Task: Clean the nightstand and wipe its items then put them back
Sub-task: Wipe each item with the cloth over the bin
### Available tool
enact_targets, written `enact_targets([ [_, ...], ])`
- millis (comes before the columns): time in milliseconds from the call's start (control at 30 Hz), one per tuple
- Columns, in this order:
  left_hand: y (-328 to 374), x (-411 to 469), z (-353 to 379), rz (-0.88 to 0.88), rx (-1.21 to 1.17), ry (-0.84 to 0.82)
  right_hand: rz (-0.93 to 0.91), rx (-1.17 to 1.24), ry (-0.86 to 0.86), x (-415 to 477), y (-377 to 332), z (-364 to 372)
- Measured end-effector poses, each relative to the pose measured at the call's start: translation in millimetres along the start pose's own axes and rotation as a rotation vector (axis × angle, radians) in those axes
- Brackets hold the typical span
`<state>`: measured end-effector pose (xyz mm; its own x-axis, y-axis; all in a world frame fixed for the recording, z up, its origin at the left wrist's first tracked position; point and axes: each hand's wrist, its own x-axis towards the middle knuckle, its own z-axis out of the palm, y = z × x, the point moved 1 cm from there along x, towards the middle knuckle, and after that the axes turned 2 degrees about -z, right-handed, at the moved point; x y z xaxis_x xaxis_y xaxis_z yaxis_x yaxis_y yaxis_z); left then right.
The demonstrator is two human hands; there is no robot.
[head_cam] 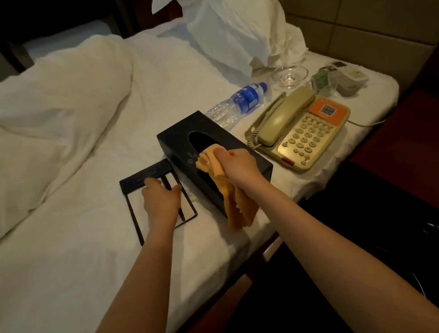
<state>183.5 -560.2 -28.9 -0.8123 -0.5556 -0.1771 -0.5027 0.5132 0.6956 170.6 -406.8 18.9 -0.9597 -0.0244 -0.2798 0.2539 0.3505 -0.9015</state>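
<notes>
My right grip [236,164] is bunched around a soft, crumpled orange cloth [225,190], pressing it onto the top of a matte black rectangular tissue box [178,141] beside its oval slot. The cloth's loose tail hangs down the box's side. My left grip [161,200] lies wide and flat on a thin black rectangular frame [141,174] just left of the box. Both things rest on the bed's wrinkled white sheet [72,269]. Beyond lie a crinkled clear plastic water bottle [238,102] and a beige push-button telephone [300,133].
</notes>
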Motion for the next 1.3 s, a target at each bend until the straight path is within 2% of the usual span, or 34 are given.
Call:
enact_targets([
  [167,6.8,-6.6,1.2,0.070,-0.047,0.046,0.028,0.049,0.017,-1.1,0.4,-4.3],
  [267,28.9,-15.2,3.4,0.221,-0.136,0.080,0.053,0.144,0.023,-3.4,-0.2,-13.4],
  [367,63.9,-32.5,11.7,0.379,-0.228,0.031,0.075,0.308,0.065,-6.9,0.7,-31.7],
  [467,95.9,-60.2,28.3,0.450,-0.331,-0.181,0.026,0.558,0.074,-14.2,7.0,-61.6],
  [533,111.9,-78.1,45.6,0.379,-0.388,-0.382,-0.013,0.783,0.085,-18.7,15.7,-84.4],
  [600,126.7,-92.0,62.1,0.223,-0.475,-0.595,-0.052,0.933,0.120,-24.3,24.7,-106.6],
  [700,144.6,-113.7,76.3,0.053,-0.555,-0.905,-0.076,0.977,0.146,-34.5,37.5,-140.0],
  [767,153.4,-126.7,85.1,0.129,-0.552,-0.999,-0.086,0.977,0.172,-43.3,45.9,-163.3],
  [867,167.6,-143.9,97.5,0.326,-0.587,-0.927,-0.081,0.982,0.286,-57.8,62.7,-194.7],
  [933,175.9,-152.6,108.6,0.349,-0.660,-0.918,-0.060,0.993,0.384,-68.2,74.9,-211.3],
  [1000,183.6,-163.4,120.8,0.337,-0.702,-0.985,-0.022,1.139,0.435,-81.3,93.3,-225.5],
  [1067,190.2,-172.6,131.8,0.324,-0.701,-1.021,0.017,1.263,0.402,-95.7,114.3,-237.5],
  [1200,199.2,-188.0,147.9,0.327,-0.677,-1.028,0.029,1.232,0.239,-120.3,136.2,-246.4],
  [1300,200.6,-198.2,158.8,0.401,-0.566,-1.068,-0.007,1.118,0.321,-126.1,144.4,-251.5],
])
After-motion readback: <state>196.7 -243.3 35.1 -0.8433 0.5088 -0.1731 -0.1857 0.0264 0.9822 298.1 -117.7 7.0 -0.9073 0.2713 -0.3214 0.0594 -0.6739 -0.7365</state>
